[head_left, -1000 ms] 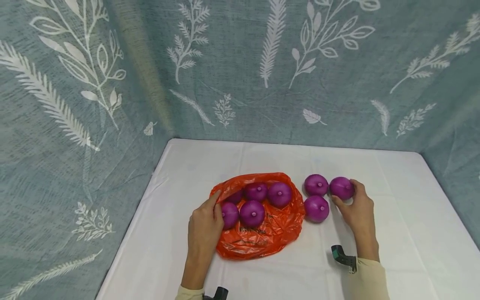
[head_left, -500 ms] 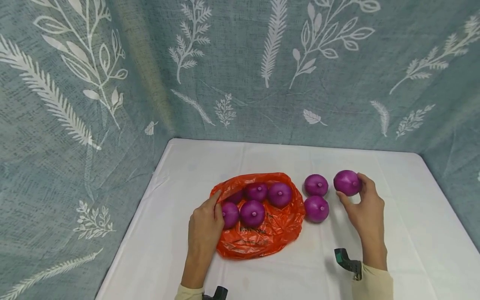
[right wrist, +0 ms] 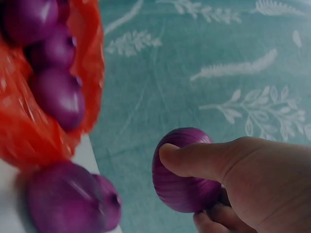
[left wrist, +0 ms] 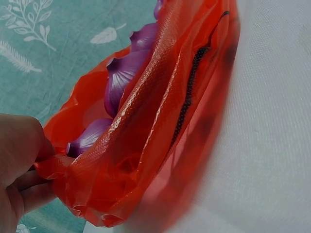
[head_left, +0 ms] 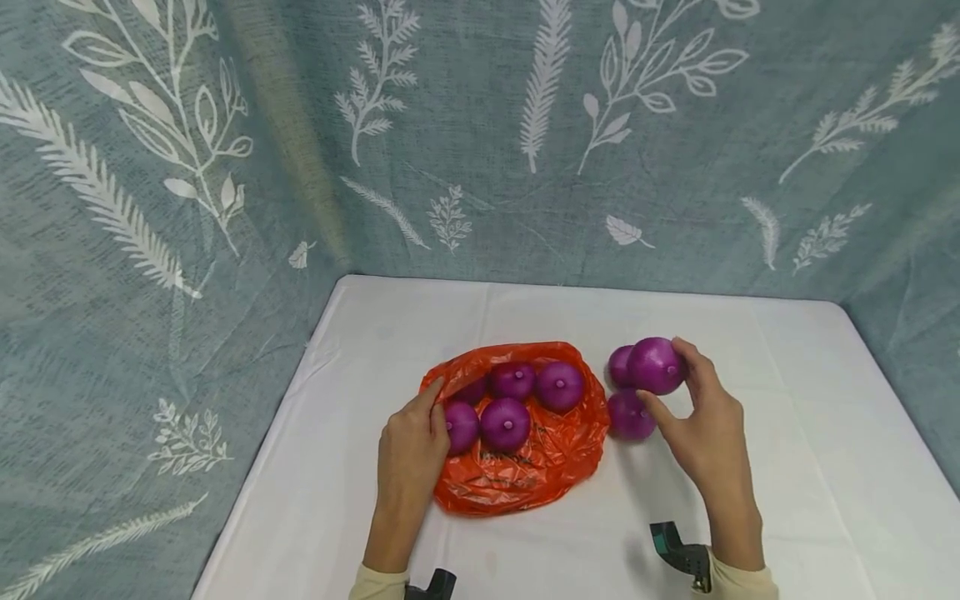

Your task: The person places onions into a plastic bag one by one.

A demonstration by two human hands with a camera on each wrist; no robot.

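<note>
One purple onion [head_left: 654, 365] | right grip [head_left: 705, 429] | pinched between thumb and fingers

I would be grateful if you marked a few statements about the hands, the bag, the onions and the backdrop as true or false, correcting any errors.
1. The left hand holds the edge of the red bag. True.
2. The right hand pinches a purple onion. True.
3. The bag is empty. False: five onions show inside it.
4. That pinched onion is inside the bag. False: it is outside, to the bag's right.
5. Two other onions are right of the bag. True.
6. The backdrop is plain. False: the teal cloth has white leaf prints.
</note>
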